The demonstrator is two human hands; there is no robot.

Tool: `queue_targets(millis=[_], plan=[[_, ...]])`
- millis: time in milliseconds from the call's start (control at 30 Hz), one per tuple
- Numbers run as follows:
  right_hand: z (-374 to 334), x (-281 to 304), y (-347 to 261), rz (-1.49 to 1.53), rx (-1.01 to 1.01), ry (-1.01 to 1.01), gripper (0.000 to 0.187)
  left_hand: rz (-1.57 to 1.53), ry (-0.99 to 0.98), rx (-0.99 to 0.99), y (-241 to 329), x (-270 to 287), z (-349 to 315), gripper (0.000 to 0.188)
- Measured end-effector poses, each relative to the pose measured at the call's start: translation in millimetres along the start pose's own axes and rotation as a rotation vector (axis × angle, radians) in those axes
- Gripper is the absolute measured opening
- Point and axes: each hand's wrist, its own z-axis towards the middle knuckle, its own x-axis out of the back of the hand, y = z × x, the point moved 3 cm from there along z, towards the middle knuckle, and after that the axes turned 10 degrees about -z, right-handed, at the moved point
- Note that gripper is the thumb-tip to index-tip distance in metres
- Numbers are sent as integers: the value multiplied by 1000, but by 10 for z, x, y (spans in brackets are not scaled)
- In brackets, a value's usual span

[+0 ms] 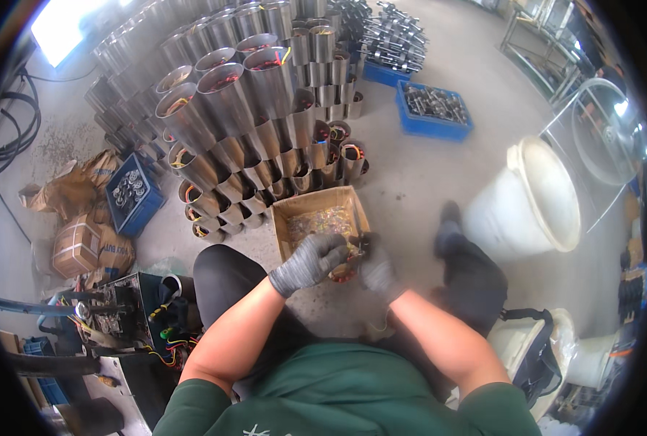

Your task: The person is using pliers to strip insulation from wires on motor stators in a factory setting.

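Both my hands wear grey gloves and meet just over the near edge of an open cardboard box (363, 206). A small round wound motor part (343, 275) with a reddish rim shows between and below them. My left hand (309, 264) is closed, its fingertips pinched at the top of this part, where thin wires seem to come out. My right hand (379, 270) is curled at the part's other side, blurred, with something dark at its fingertips that I cannot make out. Small multicoloured wire scraps (320, 224) lie inside the box.
Stacked steel cylinders (225, 94) with coloured wires inside rise beyond the box. A blue crate (434, 120) of metal parts stands far right, a white bucket (519, 203) nearer. Left are a blue bin (133, 195), a taped carton (76, 245) and a machine with wires (131, 309).
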Motion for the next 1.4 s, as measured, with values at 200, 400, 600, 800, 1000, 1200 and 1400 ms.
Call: queue_targets(millis=[200, 400, 600, 800, 1000, 1200, 1400], plan=[[-186, -132, -606, 162, -353, -380, 51, -89, 93, 71, -23, 63, -28, 21], [-213, -218, -723, 7, -328, -292, 45, -373, 300, 229, -212, 144, -22, 21], [-93, -89, -459, 59, -231, -34, 38, -863, 440, 269, -471, 290, 53, 18], [-48, -37, -379, 114, -221, -93, 40, -649, 270, 432, -542, -85, 2, 32], [-110, -110, -464, 92, -335, -89, 40, -722, 212, 383, -592, -179, 38, 33], [-121, -125, -428, -129, -361, -83, 29, -708, 240, 391, -483, -211, -9, 25], [-139, 45, -460, -75, -282, -132, 30, -646, 363, 462, -487, -137, -11, 21]])
